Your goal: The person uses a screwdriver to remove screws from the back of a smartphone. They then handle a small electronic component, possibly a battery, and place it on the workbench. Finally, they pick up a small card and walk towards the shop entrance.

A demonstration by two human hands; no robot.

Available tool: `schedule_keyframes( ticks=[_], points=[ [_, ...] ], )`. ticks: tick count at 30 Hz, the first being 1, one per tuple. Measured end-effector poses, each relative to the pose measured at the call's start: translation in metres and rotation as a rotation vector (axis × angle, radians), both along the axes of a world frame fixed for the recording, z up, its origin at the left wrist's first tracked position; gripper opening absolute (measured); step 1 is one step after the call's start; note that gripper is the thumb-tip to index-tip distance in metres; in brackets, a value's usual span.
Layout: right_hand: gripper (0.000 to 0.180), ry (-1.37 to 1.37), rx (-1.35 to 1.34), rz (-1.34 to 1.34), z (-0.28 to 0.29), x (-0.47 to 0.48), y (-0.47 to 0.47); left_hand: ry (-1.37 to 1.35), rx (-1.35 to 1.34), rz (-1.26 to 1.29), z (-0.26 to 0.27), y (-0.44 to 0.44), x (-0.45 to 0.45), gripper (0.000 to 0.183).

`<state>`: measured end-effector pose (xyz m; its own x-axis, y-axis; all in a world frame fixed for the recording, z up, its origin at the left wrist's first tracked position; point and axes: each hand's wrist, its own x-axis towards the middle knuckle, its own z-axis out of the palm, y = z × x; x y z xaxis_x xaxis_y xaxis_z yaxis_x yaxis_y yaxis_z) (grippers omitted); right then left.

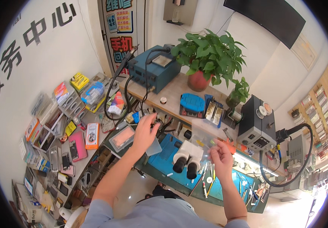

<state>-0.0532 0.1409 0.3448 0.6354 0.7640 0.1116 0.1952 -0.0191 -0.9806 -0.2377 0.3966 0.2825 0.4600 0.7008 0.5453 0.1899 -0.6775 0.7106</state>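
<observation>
My left hand (145, 132) is raised over the bench with its fingers apart, nothing seen in it. Beside it on the left lies a clear plastic case (122, 138) with a pinkish-orange content; a translucent plastic lid or box (154, 148) is just below the fingers. My right hand (221, 156) pinches a clear plastic bag or sheet (202, 128), with small yellow and green marks showing at it. Between the hands stands a white microscope head (189, 152) with two black eyepieces, above a blue work mat (164, 159).
A blue rework station (152, 69), a potted plant (199, 81) and a grey-black station (256, 125) with solder spools stand on the raised shelf. Tweezers and screwdrivers lie on the right-hand blue mat (221, 189). Phones, boxes and a pink case (78, 146) crowd the left table.
</observation>
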Motion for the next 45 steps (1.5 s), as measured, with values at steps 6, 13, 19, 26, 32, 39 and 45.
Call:
schedule_keyframes(
  ticks=[6, 13, 19, 26, 32, 39, 45],
  points=[
    [0.046, 0.031, 0.016, 0.012, -0.001, 0.018, 0.097, 0.34, 0.374, 0.173, 0.009, 0.085, 0.078, 0.035],
    [0.032, -0.311, -0.126, -0.149, -0.004, 0.035, 0.177, 0.332, 0.463, 0.061, -0.018, 0.115, 0.082, 0.03],
    [0.031, -0.4, -0.175, -0.171, -0.019, 0.012, 0.239, 0.481, 0.627, 0.073, -0.006, 0.121, 0.069, 0.04],
    [0.033, -0.57, -0.127, -0.271, -0.062, 0.016, 0.282, 0.386, 0.596, -0.058, -0.003, 0.126, 0.052, 0.04],
    [0.035, -0.681, -0.22, -0.236, -0.054, -0.006, 0.27, 0.32, 0.571, -0.12, -0.013, 0.124, 0.044, 0.038],
    [0.044, -1.203, -0.205, 0.027, -0.049, -0.02, 0.26, 0.291, 0.569, -0.15, -0.012, 0.118, 0.043, 0.033],
    [0.027, -1.462, -0.366, -0.048, -0.063, -0.01, 0.255, 0.236, 0.579, -0.192, -0.014, 0.123, 0.038, 0.034]
  ],
)
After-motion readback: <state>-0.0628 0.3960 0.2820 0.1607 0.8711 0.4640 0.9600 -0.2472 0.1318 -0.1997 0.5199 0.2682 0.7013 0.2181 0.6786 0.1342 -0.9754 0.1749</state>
